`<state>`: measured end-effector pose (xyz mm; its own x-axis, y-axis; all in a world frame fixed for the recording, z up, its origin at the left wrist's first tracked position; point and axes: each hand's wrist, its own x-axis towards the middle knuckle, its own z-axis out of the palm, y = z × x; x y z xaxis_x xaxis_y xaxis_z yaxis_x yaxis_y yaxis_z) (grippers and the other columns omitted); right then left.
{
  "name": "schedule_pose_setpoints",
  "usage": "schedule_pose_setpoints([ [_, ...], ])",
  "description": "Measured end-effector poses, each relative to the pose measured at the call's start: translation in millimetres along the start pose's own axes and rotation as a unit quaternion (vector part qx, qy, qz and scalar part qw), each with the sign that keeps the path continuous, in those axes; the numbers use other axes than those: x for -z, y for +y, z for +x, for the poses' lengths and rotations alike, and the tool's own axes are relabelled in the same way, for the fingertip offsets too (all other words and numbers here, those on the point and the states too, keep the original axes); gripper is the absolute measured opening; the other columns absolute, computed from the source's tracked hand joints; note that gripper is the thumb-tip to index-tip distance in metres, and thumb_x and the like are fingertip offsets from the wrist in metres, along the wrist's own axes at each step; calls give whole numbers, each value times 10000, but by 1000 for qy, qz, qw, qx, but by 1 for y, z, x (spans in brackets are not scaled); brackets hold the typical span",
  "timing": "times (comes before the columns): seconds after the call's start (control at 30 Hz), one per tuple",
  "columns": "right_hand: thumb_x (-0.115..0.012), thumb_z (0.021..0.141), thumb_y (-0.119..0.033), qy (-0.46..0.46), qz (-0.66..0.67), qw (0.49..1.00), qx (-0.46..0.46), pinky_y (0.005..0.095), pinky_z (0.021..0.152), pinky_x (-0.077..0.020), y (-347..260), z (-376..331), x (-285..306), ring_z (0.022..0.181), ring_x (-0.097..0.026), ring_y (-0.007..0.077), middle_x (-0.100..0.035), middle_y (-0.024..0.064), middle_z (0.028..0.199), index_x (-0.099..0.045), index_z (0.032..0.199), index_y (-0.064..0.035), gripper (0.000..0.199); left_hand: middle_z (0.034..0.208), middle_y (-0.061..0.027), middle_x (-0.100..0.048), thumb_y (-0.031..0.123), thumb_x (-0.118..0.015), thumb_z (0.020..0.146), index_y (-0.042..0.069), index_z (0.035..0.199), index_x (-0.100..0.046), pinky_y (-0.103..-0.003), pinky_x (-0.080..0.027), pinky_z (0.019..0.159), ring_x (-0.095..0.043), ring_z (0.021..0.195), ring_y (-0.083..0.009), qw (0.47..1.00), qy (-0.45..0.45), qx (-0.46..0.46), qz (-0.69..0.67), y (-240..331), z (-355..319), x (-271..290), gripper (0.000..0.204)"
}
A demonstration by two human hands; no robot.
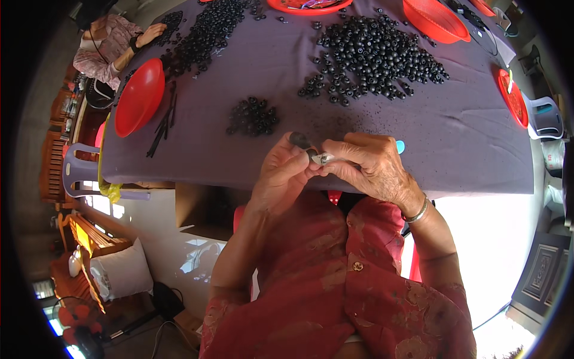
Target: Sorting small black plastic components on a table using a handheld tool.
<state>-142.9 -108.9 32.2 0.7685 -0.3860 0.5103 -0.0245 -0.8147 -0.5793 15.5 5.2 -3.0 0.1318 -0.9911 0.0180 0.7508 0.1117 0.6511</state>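
My left grip [282,170] is pinching a dark piece [301,141], my right grip [375,163] a small silvery bit [323,158], maybe a blade, too small to tell; both nearly closed, over the counter's [206,146] near edge. A loose pinch risks slipping, nicking fingers. I'm reading no writing on either.

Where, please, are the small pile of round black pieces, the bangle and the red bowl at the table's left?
Small pile of round black pieces [256,117], head view: its middle.
Bangle [420,212], head view: middle of its visible band.
Red bowl [140,99], head view: its smooth wall.
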Motion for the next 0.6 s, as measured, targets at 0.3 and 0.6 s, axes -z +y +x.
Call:
schedule_pose_setpoints([
  [0.3, -679, 883, -217, -12, 168, 973, -160, 262, 693, -493, 25, 2, 9, 765, -601, 103, -677, 74, 853, -667, 1006, 9, 258, 898, -46, -585, 94, -616, 889, 78, 1043, -503, -347, -535, 803, -569, 836, -151, 999, 35, 30, 14, -6, -1, 1, 192],
  [0.6, -754, 771, -126, -12, 165, 986, -28, 314, 607, -499, 5, -3, -3, 696, -606, 186, -578, 56, 793, -653, 927, -50, 201, 1007, -64, -590, 118, -589, 904, 43, 1172, -495, -308, -511, 785, -593, 893, -158, 995, 40, 61, 69, -12, 3, -16, 293],
])
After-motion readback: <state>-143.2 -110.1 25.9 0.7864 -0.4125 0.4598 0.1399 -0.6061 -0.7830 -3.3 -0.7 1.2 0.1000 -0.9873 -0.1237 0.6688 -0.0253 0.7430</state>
